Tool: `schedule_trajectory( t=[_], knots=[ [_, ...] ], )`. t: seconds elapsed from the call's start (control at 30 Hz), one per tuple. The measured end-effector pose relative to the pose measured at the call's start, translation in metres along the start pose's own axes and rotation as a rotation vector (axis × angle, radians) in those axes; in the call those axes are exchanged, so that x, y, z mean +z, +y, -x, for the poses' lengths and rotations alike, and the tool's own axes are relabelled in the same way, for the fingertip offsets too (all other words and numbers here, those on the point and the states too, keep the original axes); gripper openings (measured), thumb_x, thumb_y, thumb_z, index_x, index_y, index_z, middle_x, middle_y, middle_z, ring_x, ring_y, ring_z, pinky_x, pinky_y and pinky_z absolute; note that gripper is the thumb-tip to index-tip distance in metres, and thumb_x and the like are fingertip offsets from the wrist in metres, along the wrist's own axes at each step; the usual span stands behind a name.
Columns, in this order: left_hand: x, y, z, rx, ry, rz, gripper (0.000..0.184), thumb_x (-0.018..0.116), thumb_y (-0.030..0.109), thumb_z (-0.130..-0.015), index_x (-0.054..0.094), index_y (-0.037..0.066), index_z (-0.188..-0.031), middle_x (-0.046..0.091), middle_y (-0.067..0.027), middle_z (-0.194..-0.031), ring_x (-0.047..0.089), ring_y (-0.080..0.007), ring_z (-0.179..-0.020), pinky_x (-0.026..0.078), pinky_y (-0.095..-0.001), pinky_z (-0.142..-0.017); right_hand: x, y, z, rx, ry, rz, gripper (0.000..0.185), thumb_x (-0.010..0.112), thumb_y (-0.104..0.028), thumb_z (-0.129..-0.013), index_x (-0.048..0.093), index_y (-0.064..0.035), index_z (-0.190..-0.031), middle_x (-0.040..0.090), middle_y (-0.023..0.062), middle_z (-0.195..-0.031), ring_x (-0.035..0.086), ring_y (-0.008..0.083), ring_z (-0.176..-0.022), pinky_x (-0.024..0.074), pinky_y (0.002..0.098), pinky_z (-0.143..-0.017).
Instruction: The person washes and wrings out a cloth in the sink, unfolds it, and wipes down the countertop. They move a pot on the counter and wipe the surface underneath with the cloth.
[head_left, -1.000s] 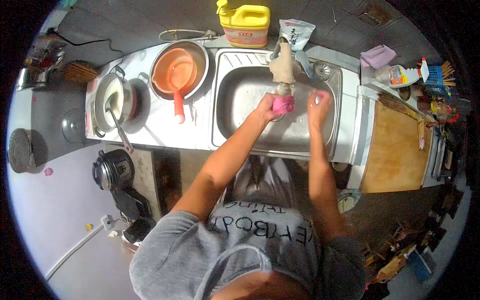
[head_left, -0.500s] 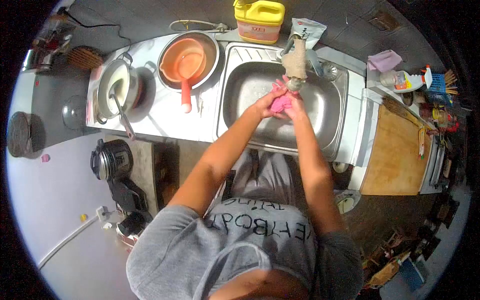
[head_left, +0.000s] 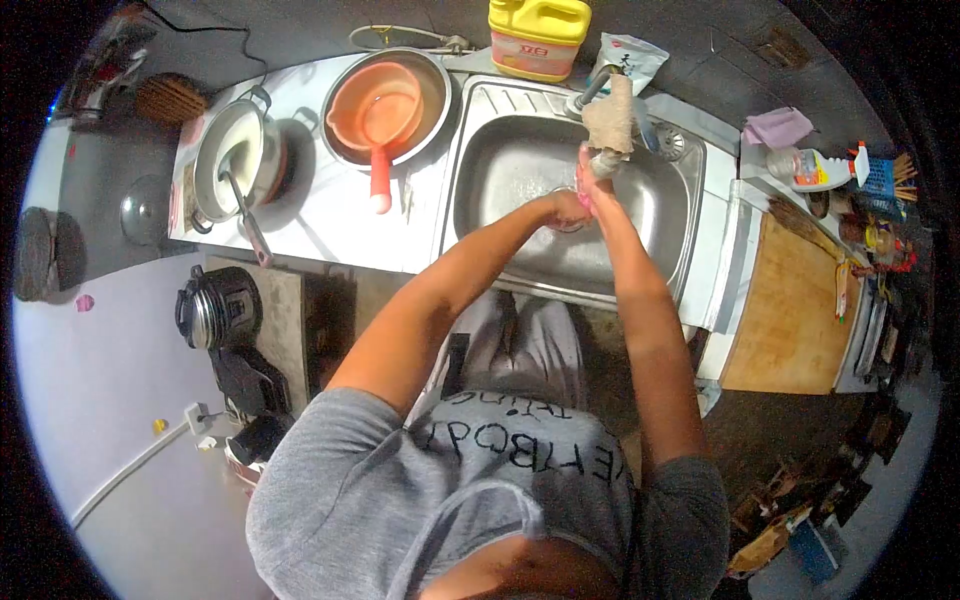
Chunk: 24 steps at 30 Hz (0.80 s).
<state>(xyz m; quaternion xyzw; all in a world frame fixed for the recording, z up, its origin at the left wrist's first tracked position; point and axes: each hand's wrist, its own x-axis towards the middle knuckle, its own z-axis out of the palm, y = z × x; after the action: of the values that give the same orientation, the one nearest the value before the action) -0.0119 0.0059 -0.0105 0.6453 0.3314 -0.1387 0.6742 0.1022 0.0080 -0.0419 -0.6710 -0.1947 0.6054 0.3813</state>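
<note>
Both hands are over the steel sink [head_left: 520, 262], below the tap with a beige cloth [head_left: 608, 118] wrapped round it. My left hand [head_left: 568, 208] is closed against the inner side of my right wrist and palm. A small part of a pink cloth [head_left: 585, 199] shows between the hands; the rest is hidden. My right hand [head_left: 592, 178] points up beside the tap's mouth, its fingers partly covered and blurred, so their pose is unclear.
Left of the sink, an orange dipper [head_left: 376, 105] sits in a metal basin [head_left: 440, 95], near a pot [head_left: 208, 170] with a ladle. Behind stand a yellow-capped jug [head_left: 538, 48] and a white packet [head_left: 632, 62]. A wooden board [head_left: 785, 310] lies right.
My right hand, apart from the left at first, has come in to meet it under the tap, then slid upward. The pink cloth is now mostly hidden. The whole view has shifted slightly.
</note>
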Motion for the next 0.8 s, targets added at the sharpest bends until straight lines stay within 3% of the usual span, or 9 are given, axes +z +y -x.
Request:
schedule_trajectory(
  t=[0.07, 0.13, 0.27, 0.33, 0.4, 0.43, 0.5, 0.63, 0.8],
  knots=[
    [0.008, 0.014, 0.011, 0.112, 0.224, -0.408, 0.029, 0.054, 0.035, -0.076, 0.066, 0.009, -0.08, 0.067, -0.0096, -0.086, 0.064, -0.0277, -0.072, 0.05, -0.0379, -0.063, 0.001, 0.007, -0.005, 0.065, 0.07, -0.031, 0.046, 0.057, -0.059, -0.078, 0.047, -0.0142, -0.07, 0.035, -0.0027, -0.053, 0.03, 0.0099, -0.04, 0.0273, 0.0266, -0.036],
    [0.018, 0.025, 0.021, -0.212, 0.54, -0.566, 0.026, 0.053, 0.03, -0.077, 0.068, 0.01, -0.083, 0.066, -0.0131, -0.095, 0.064, -0.0289, -0.087, 0.051, -0.0394, -0.072, 0.008, 0.002, 0.013, 0.117, 0.326, 0.162, 0.034, 0.055, -0.043, -0.085, 0.047, -0.0146, -0.069, 0.037, -0.0019, -0.052, 0.033, 0.0137, -0.039, 0.0284, 0.0308, -0.036],
    [0.019, 0.024, 0.024, -0.1, 0.52, -0.861, 0.022, 0.052, 0.023, -0.08, 0.068, 0.012, -0.089, 0.066, -0.0138, -0.096, 0.065, -0.027, -0.089, 0.052, -0.039, -0.072, -0.007, 0.032, -0.01, 0.08, 0.415, -0.35, 0.019, 0.051, -0.025, -0.086, 0.05, -0.0098, -0.075, 0.043, 0.0004, -0.056, 0.041, 0.0178, -0.044, 0.0348, 0.0354, -0.04],
    [0.015, 0.018, 0.034, -0.128, 0.528, -0.771, 0.022, 0.059, 0.024, -0.076, 0.067, 0.009, -0.089, 0.067, -0.0105, -0.091, 0.065, -0.0242, -0.084, 0.051, -0.0379, -0.072, -0.022, 0.035, 0.017, 0.002, -0.087, -0.575, 0.016, 0.045, -0.019, -0.087, 0.053, -0.0068, -0.094, 0.05, 0.0032, -0.075, 0.05, 0.0191, -0.065, 0.0449, 0.0375, -0.056],
    [-0.007, 0.025, 0.053, -0.012, 0.199, -0.123, 0.026, 0.063, 0.032, -0.076, 0.065, 0.01, -0.09, 0.062, -0.0047, -0.069, 0.059, -0.0156, -0.059, 0.048, -0.0315, -0.053, -0.023, -0.005, 0.08, -0.07, -0.17, -0.474, 0.037, 0.05, -0.011, -0.084, 0.044, -0.008, -0.12, 0.049, 0.0082, -0.111, 0.05, 0.0259, -0.102, 0.0449, 0.0411, -0.084],
    [-0.015, -0.009, 0.026, -0.17, -0.022, 0.202, 0.034, 0.064, 0.043, -0.075, 0.062, 0.013, -0.092, 0.045, 0.004, -0.055, 0.038, -0.0058, -0.042, 0.032, -0.0228, -0.037, -0.027, -0.002, 0.09, -0.076, -0.173, -0.473, 0.037, 0.05, -0.011, -0.084, 0.044, -0.008, -0.12, 0.049, 0.0082, -0.111, 0.05, 0.0259, -0.102, 0.0449, 0.0411, -0.084],
    [-0.025, 0.0, 0.052, -0.155, -0.331, 0.557, 0.026, 0.061, 0.041, -0.081, 0.055, 0.016, -0.08, 0.033, 0.0099, -0.05, 0.024, -0.0009, -0.036, 0.017, -0.0176, -0.032, -0.041, 0.012, 0.108, -0.588, -0.274, 0.237, 0.058, 0.055, -0.002, -0.079, 0.034, -0.0099, -0.133, 0.032, 0.0089, -0.138, 0.032, 0.0279, -0.128, 0.0341, 0.0451, -0.1],
    [-0.027, 0.02, 0.06, -0.093, -0.637, 0.574, 0.027, 0.056, 0.033, -0.087, 0.05, 0.014, -0.068, 0.031, 0.0114, -0.047, 0.025, 0.0001, -0.034, 0.017, -0.0166, -0.03, -0.031, -0.034, 0.144, -1.094, -0.251, 1.06, 0.067, 0.061, 0.0, -0.071, 0.034, -0.0086, -0.132, 0.031, 0.0144, -0.139, 0.029, 0.0362, -0.129, 0.03, 0.0423, -0.105],
    [-0.018, 0.023, 0.044, -0.197, -0.88, 0.572, 0.032, 0.058, 0.033, -0.086, 0.044, 0.017, -0.061, 0.032, 0.0109, -0.046, 0.027, -0.0006, -0.033, 0.019, -0.0169, -0.03, -0.03, -0.052, 0.133, -1.348, -0.286, 1.142, 0.033, 0.053, -0.009, -0.079, 0.052, -0.0067, -0.112, 0.048, 0.0146, -0.123, 0.042, 0.0329, -0.119, 0.0391, 0.0394, -0.097]
  ],
)
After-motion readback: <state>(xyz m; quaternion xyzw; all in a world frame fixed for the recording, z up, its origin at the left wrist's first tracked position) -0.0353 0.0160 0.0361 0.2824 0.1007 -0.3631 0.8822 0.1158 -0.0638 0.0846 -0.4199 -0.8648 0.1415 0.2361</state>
